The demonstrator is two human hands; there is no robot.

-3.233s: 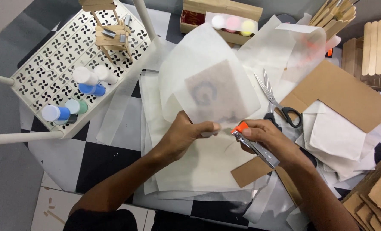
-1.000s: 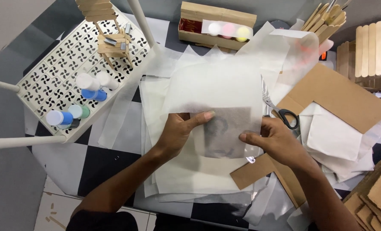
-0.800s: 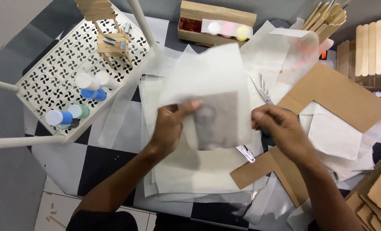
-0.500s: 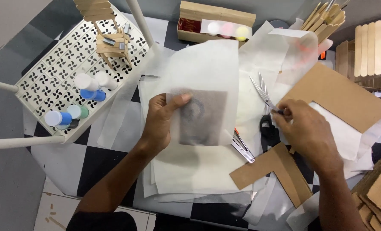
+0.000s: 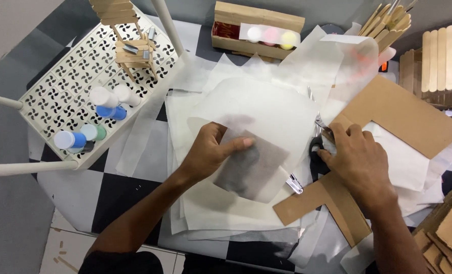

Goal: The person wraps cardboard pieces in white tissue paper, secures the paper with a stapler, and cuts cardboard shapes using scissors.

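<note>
scissors [image 5: 315, 137], blades away, under right hand [image 5: 360, 162]

a black and white checkered floor [image 5: 109, 195] is seen under everything. many sheets of thin white paper [image 5: 221, 213] are spread over it in a loose pile. brown cardboard pieces [image 5: 403, 114] are laid on the paper at the right. a white perforated stool [image 5: 58, 96] and a small wooden box [image 5: 259, 18] are placed on the floor too.
</note>
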